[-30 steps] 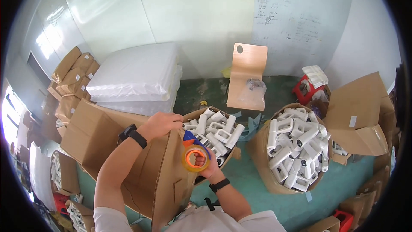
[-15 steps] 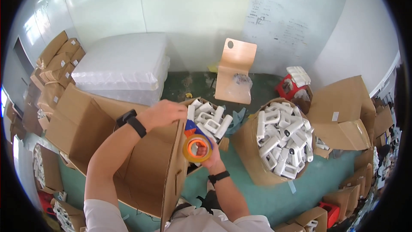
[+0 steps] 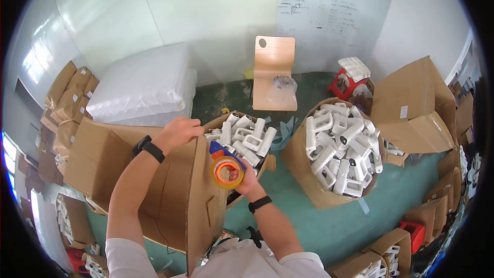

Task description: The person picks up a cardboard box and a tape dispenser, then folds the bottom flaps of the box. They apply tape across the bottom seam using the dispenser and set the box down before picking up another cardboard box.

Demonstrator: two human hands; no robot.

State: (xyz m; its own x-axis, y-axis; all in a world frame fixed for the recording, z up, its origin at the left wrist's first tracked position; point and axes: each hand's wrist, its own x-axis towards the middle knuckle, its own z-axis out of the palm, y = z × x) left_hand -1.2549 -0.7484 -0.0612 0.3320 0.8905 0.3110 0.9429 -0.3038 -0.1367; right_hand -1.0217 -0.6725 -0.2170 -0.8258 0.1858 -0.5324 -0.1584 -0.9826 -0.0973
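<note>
My right hand (image 3: pixel 246 179) is wrapped round a tape dispenser (image 3: pixel 218 149) with blue and orange parts. It carries a roll of yellowish clear tape (image 3: pixel 214 176) and is held beside the right wall of a large open cardboard box (image 3: pixel 201 195). That box stands in front of me, with its brown inside showing. Across it reaches my left arm; my left hand (image 3: pixel 180 131) is at the far top corner of the same wall, its fingers curled together. What they pinch, if anything, is hidden. Just behind the dispenser, another carton holds white plastic handle-shaped parts (image 3: pixel 252 142).
To the right stands a carton (image 3: pixel 303 175) heaped with similar white parts. Beyond are a wooden chair (image 3: pixel 272 67) with a plastic bag, a red stool (image 3: pixel 343 83), a tipped open carton (image 3: pixel 406 105) and plastic-wrapped white blocks (image 3: pixel 139 82). More cartons line both sides.
The view has shifted, so the room sits differently in it. Both hands keep their places by the box wall, the dispenser still in my right hand.
</note>
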